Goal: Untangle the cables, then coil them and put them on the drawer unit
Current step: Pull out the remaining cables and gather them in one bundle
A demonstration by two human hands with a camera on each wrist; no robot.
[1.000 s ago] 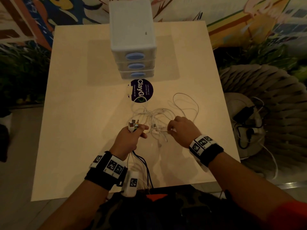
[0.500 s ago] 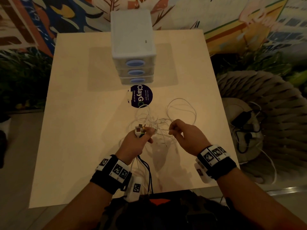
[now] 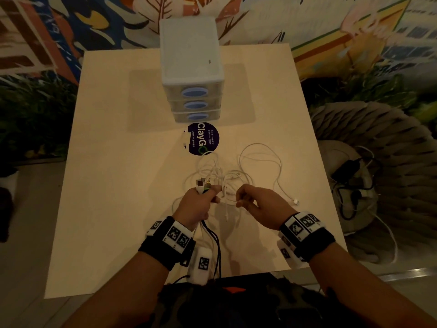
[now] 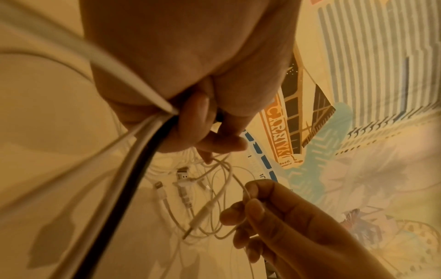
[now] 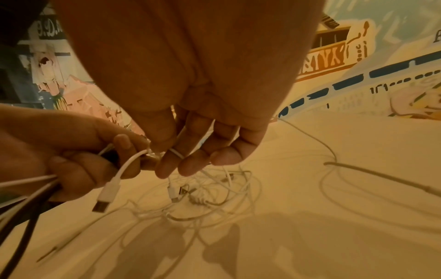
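Observation:
A tangle of thin white cables (image 3: 227, 178) lies on the table in front of me, with loops reaching right to a loose plug (image 3: 294, 201). My left hand (image 3: 197, 204) grips a bundle of cable ends (image 3: 202, 184) whose plugs stick up from the fist, while black and white strands (image 3: 212, 242) trail back toward me. My right hand (image 3: 254, 204) pinches a thin white cable (image 5: 175, 152) from the tangle, close beside the left hand (image 5: 71, 160). A white USB plug (image 5: 106, 196) dangles under the left fingers. The drawer unit (image 3: 191, 67) stands at the table's far middle, its top bare.
A round dark sticker (image 3: 203, 138) lies on the table (image 3: 113, 185) between the drawer unit and the cables. A woven basket chair (image 3: 383, 176) with a black charger and cords stands off the table's right edge. A painted wall rises behind.
Both hands have lifted slightly and drawn closer together, and the right hand has pulled a white strand up out of the tangle. The cable loops on the table have shifted a little.

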